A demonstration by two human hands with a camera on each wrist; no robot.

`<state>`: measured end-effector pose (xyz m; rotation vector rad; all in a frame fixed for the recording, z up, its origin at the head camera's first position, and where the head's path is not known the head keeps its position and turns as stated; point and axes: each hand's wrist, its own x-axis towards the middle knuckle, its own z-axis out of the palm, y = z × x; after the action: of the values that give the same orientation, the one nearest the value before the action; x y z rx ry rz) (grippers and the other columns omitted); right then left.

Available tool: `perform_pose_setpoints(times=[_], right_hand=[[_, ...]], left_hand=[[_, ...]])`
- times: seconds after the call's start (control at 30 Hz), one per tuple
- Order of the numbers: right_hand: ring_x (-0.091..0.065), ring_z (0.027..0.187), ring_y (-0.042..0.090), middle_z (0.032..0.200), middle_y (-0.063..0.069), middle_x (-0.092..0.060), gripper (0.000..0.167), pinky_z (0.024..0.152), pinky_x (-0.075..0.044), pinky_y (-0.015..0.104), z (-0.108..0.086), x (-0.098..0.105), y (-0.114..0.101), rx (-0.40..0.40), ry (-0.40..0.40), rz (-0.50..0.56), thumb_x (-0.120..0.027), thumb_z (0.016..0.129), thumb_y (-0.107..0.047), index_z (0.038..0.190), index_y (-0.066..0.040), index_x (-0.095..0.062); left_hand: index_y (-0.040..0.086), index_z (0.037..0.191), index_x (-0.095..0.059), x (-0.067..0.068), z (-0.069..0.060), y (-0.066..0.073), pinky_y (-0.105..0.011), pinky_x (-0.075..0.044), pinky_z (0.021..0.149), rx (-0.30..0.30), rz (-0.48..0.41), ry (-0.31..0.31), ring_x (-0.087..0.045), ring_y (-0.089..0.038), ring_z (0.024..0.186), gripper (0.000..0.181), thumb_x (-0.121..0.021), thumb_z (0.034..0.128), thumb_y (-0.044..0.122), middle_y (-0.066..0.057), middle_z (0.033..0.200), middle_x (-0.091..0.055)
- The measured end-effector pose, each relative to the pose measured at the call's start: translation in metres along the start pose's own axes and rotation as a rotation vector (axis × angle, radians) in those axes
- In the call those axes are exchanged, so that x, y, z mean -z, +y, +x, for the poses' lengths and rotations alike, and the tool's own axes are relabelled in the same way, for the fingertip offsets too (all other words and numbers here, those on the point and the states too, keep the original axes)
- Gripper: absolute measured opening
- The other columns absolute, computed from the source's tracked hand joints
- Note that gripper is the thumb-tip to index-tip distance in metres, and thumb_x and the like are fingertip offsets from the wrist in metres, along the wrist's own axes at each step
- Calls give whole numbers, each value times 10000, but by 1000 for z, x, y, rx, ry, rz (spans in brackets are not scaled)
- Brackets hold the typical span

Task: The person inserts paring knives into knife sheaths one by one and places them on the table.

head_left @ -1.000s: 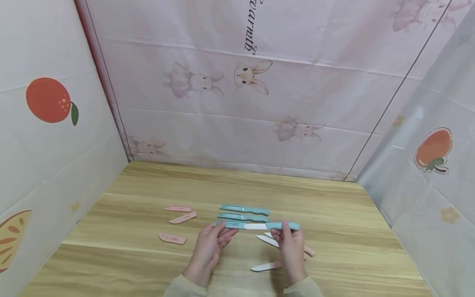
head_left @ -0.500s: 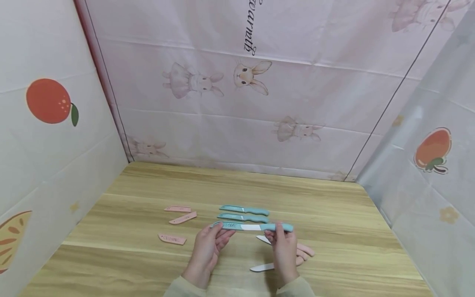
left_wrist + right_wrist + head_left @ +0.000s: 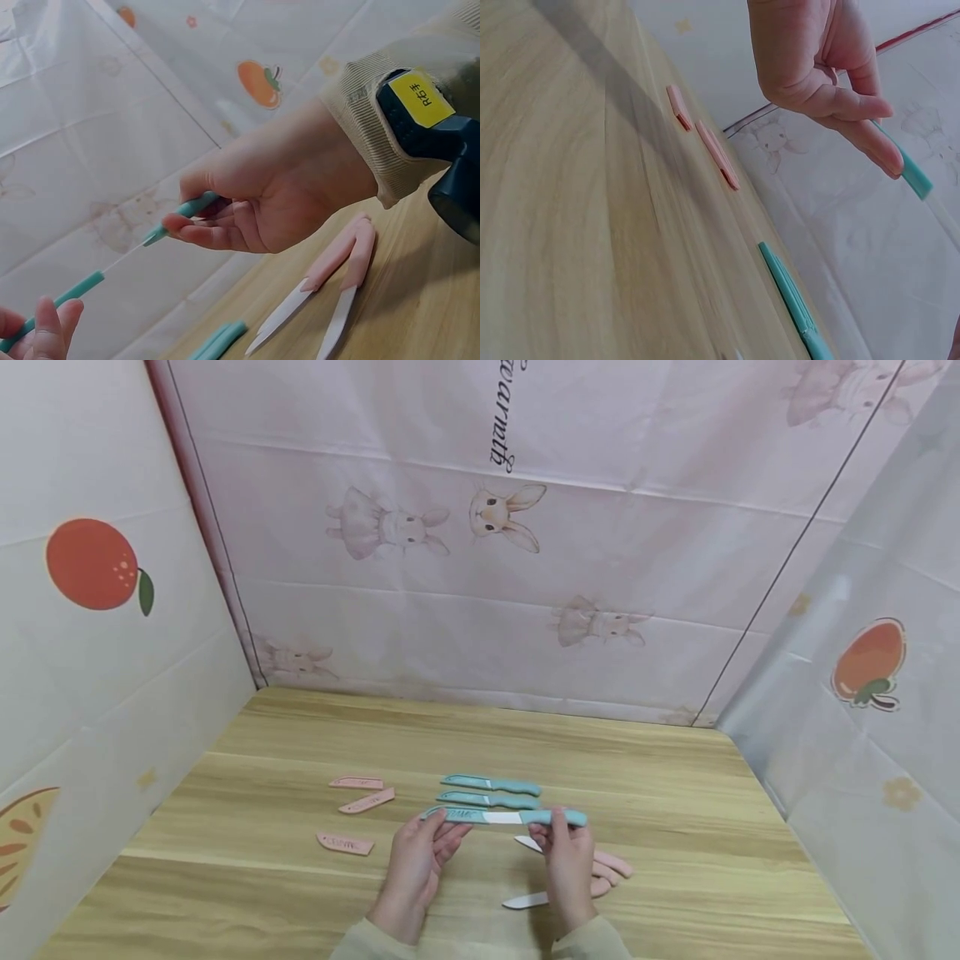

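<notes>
Teal-handled, white-bladed knife (image 3: 534,817) is up off the wood-grain table (image 3: 675,793), strung between both hands. It's my reference for everything else.

Left hand (image 3: 412,868), at its tip end: pinching the teal sheath (image 3: 461,815). Right hand (image 3: 570,868), at its other end: clamped on the handle, thumb on top.

Blade's partly sheathed; a white stretch shows between sheath mouth and handle. To do this well, I'd keep sheath and blade in one line, work slow and straight, no twist. Left fingertips should stay back from the mouth, in case the edge rides out. Ceramic, if that's what it is, probably won't like side load.

Tip points to the person's left, handle right. Long axis runs crosswise, near level, roughly parallel to the two sheathed teal knives (image 3: 491,784) just beyond it. Which way the cutting edge faces, can't tell.

Pink sheaths (image 3: 345,844) lie left of it. Pink-handled knives (image 3: 615,862) lie on its near side, partly behind the right hand.
</notes>
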<state>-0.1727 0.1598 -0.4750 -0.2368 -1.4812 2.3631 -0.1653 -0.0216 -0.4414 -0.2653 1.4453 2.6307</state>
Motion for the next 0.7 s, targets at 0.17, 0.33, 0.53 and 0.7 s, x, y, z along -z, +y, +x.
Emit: perform_pose_setpoints(times=[0.17,0.33,0.53,0.7], right_hand=[[-611,658,92,754,30,-622,128,661,-557,216,0,0,3,8,-9,-1,-417,999,-107,998,17,-450],[-600,639,87,739,27,-615,92,652,-555,212,-6,-9,-7,-32,27,-4,-394,997,-60,982,18,-440],[-598,649,97,750,42,-609,106,655,-553,214,-7,-11,-5,-45,33,-20,-390,994,-53,971,18,-465],[-594,654,101,758,50,-606,126,650,-547,208,-9,-12,-4,-41,28,-20,-387,998,-59,964,20,-478]], left_hand=[[-149,1249,-363,1,0,-2,-147,-539,646,-3,-12,5,-684,-147,817,377,-414,998,127,-147,946,-685],[-151,1253,-365,0,0,-4,-151,-541,645,0,-19,20,-685,-153,819,379,-416,997,125,-164,957,-681],[-144,1283,-350,0,1,-5,-160,-544,648,12,-21,38,-684,-160,831,408,-425,995,136,-167,974,-678],[-141,1282,-353,0,0,-6,-157,-543,646,9,-24,36,-683,-158,831,411,-434,994,141,-157,970,-680]])
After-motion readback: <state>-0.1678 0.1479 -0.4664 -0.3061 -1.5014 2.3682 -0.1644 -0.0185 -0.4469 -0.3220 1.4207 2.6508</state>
